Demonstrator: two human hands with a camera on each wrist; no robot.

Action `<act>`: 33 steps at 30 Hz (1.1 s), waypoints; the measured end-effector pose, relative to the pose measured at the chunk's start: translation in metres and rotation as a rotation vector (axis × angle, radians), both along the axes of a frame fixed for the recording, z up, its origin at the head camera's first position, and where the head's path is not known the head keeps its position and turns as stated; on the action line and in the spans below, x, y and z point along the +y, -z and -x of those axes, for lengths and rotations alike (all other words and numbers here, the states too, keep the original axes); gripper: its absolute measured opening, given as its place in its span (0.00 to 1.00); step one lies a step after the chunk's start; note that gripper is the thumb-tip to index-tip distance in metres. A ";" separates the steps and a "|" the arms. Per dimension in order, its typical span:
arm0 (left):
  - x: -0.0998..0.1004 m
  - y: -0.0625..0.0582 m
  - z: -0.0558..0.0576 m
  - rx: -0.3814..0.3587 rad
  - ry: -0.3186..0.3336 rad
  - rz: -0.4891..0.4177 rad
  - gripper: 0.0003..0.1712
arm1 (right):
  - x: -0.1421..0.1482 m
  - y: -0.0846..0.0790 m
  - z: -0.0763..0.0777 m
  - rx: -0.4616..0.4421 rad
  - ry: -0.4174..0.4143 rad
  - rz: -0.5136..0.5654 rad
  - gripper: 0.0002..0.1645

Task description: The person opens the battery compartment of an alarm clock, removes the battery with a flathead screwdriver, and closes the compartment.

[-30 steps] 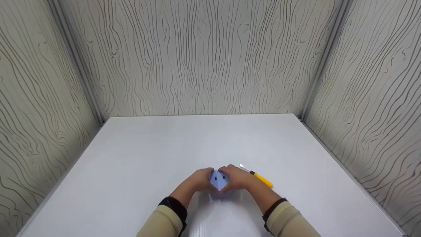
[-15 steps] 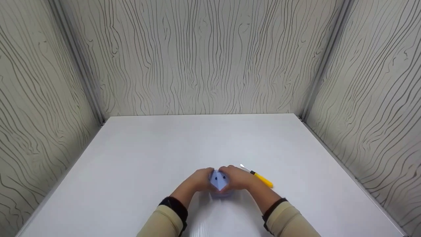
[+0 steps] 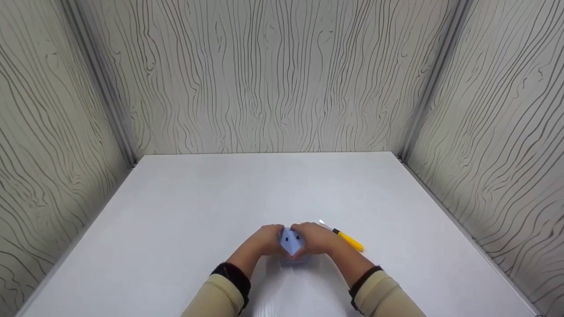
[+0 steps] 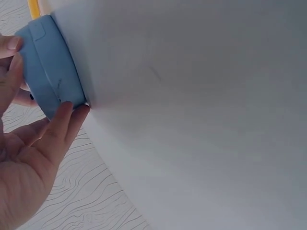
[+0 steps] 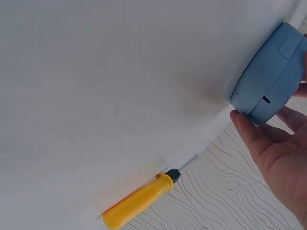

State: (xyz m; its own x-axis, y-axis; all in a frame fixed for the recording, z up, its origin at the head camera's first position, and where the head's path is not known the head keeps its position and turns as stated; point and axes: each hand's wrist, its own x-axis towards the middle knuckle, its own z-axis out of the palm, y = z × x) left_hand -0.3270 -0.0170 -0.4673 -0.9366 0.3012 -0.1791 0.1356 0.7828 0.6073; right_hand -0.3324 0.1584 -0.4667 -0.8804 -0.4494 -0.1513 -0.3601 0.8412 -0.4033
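A light blue, rounded plastic casing (image 3: pixel 291 247) stands on the white table close to the person, between both hands. Two dark spots show on its top face in the head view. The left hand (image 3: pixel 267 240) grips its left side, fingertips along the lower edge of the casing (image 4: pixel 53 64) in the left wrist view. From the other side the right hand (image 3: pixel 314 237) holds it too, fingers at its far end. A seam, a small tab outline and a dark slot mark the casing (image 5: pixel 268 76) in the right wrist view. The fingers partly hide its sides.
Just right of the right hand a screwdriver (image 3: pixel 349 240) with a yellow handle and black collar lies on the white table (image 3: pixel 211 193), its blade pointing away to the left. Wood-grain patterned panels (image 3: pixel 264 75) enclose the table at the back and both sides.
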 end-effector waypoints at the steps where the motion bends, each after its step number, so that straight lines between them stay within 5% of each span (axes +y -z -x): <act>1: 0.000 0.000 0.000 -0.005 -0.004 -0.003 0.45 | 0.000 0.000 0.000 0.001 0.005 0.004 0.45; 15: -0.001 0.004 0.004 0.039 0.024 0.034 0.46 | 0.001 0.001 0.000 0.038 0.010 0.017 0.48; 33: 0.000 0.002 0.002 -0.006 -0.013 0.023 0.44 | 0.004 0.001 0.001 0.082 -0.028 -0.020 0.40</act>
